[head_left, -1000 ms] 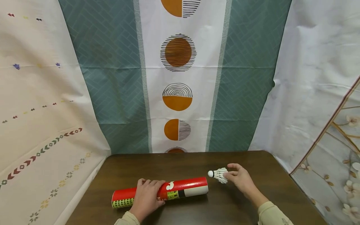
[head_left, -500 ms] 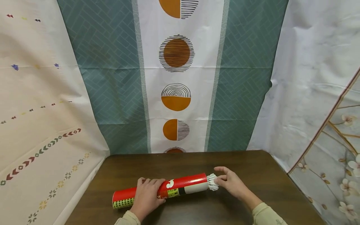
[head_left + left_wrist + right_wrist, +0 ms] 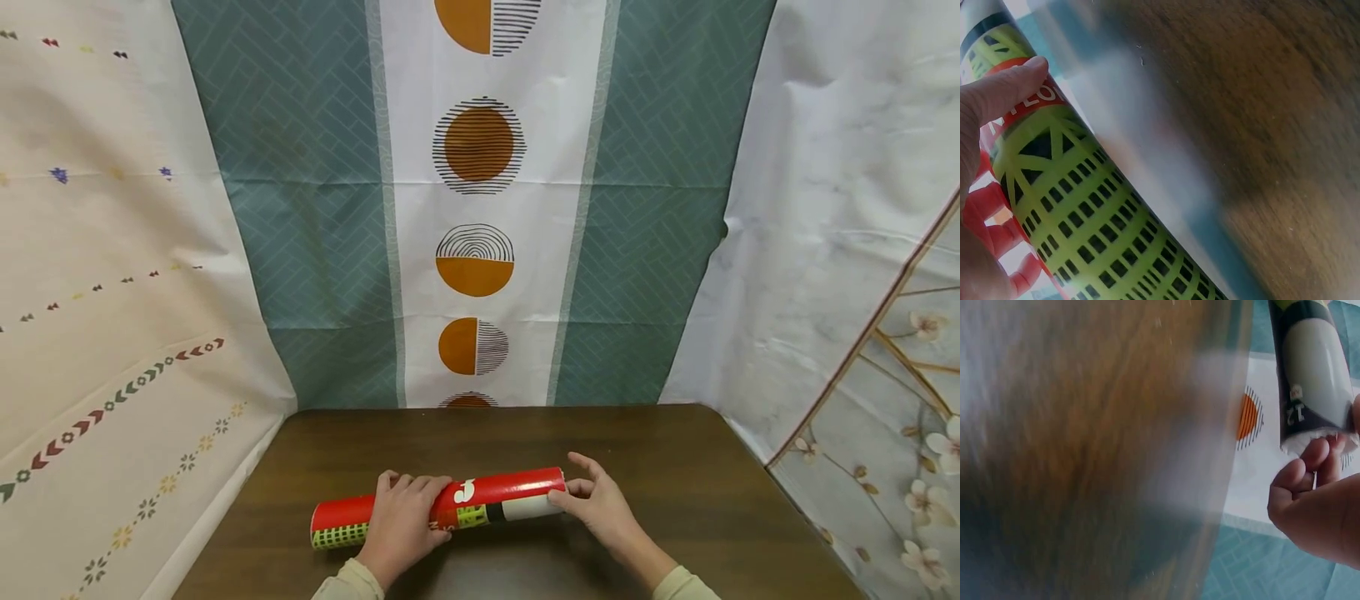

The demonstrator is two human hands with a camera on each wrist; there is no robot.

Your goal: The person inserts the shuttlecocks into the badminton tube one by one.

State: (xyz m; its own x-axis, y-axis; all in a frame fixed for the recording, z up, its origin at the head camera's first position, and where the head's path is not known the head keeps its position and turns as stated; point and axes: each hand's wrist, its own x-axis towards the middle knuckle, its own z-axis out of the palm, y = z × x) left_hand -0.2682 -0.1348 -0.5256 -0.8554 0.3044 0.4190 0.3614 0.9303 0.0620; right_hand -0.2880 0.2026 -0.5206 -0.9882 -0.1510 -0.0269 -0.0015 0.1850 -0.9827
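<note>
A red, green and white shuttlecock tube (image 3: 517,485) lies slantwise over the dark table, its right end raised a little. My left hand (image 3: 405,521) grips it left of the middle; the left wrist view shows the thumb across the green print and the fingers curled beneath. At the tube's right mouth is my right hand (image 3: 603,510), index finger raised, thumb at the rim and other fingertips at the opening. In the right wrist view, a thin white edge of the shuttlecock (image 3: 1300,442) shows at the mouth by those fingertips; the rest is hidden inside.
The brown wooden table (image 3: 360,442) has rounded far corners. Behind it hangs a green and white cloth (image 3: 322,250) with orange circles. Patterned pale cloths flank the left and right sides.
My right hand has moved left, carrying the shuttlecock cork first into the tube's right mouth until its feathers are almost hidden. My left hand keeps its grip on the tube.
</note>
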